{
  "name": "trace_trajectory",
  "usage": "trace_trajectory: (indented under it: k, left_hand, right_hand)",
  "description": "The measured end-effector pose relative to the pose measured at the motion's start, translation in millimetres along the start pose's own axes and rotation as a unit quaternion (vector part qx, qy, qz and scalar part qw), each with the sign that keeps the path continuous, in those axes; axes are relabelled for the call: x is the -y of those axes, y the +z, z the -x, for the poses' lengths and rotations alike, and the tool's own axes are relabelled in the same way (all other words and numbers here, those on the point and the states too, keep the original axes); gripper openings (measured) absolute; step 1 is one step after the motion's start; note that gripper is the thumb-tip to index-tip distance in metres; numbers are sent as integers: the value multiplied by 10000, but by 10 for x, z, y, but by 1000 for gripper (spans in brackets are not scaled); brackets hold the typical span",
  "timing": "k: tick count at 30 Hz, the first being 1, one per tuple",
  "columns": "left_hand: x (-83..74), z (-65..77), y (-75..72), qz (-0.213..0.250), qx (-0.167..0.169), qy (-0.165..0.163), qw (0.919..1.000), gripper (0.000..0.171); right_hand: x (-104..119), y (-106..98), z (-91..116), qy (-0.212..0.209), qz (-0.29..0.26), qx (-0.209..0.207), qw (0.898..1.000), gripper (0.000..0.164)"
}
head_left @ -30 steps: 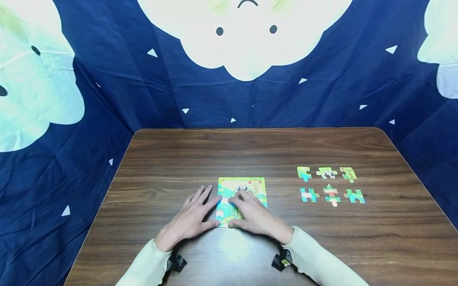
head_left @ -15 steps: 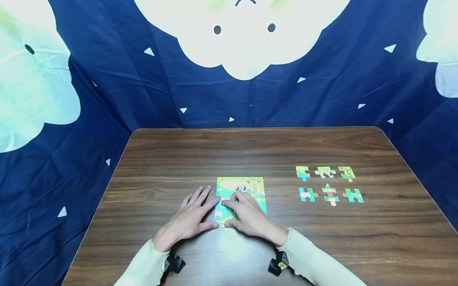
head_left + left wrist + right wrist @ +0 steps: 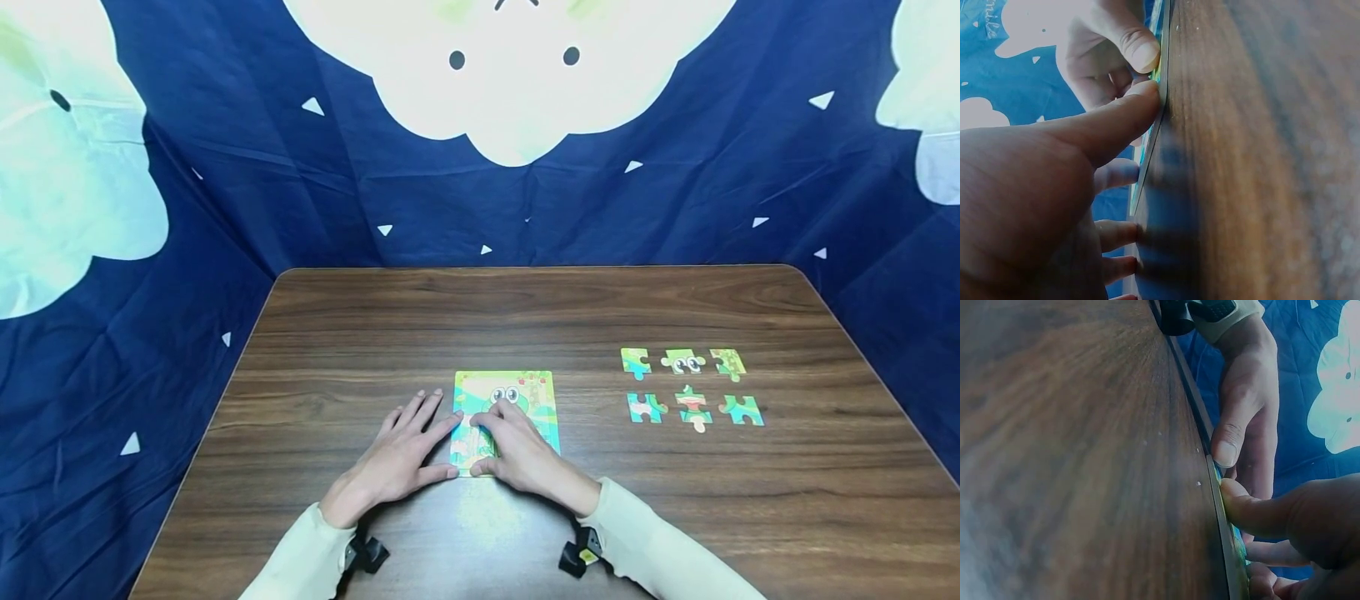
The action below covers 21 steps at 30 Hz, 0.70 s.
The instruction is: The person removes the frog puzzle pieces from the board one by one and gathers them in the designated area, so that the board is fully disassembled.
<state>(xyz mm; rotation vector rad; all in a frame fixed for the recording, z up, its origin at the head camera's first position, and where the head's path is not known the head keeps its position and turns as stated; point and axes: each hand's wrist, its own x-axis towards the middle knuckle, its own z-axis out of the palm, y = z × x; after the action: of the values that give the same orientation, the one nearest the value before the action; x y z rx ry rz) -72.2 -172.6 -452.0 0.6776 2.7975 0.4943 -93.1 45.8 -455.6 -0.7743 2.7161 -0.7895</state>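
Note:
A square frog puzzle board (image 3: 540, 385) lies on the table in front of me, printed in green, yellow and blue. My left hand (image 3: 397, 454) lies beside it with fingers spread, the index fingertip and thumb at its left edge. Over the lower part of the board is my right hand (image 3: 525, 450): the thumb is by the bottom edge, the index fingertip touches the printed surface, and the other fingers are bent. In the left wrist view, both thumbs meet the front edge of the board (image 3: 1155, 74). My right palm hides the board's lower right part.
Several loose jigsaw pieces lie to the right in two rows, among them an eye piece (image 3: 684, 362) above a red-and-green piece (image 3: 694, 408). The wooden table (image 3: 360, 325) ends at a dark blue cloth (image 3: 442, 196) with white clouds.
My right hand has shifted slightly left across the board, its thumb staying by the bottom edge. The left hand holds its place, and the loose pieces have not moved.

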Motion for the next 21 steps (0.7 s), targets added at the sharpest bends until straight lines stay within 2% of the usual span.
trace_trajectory:
  k: [4,14,21]
  left_hand:
    - [-1,-1,-3,4,2,-10,10000,69]
    - [1,9,-9,-50,-86,51,9999,69]
    - [2,7,-7,-48,-43,34,10000,69]
  right_hand:
    - [-2,5,2,49,-6,52,10000,64]
    - [34,1,31,-79,85,-166,9998,60]
    - [26,-16,23,-107,162,-15,9998,63]
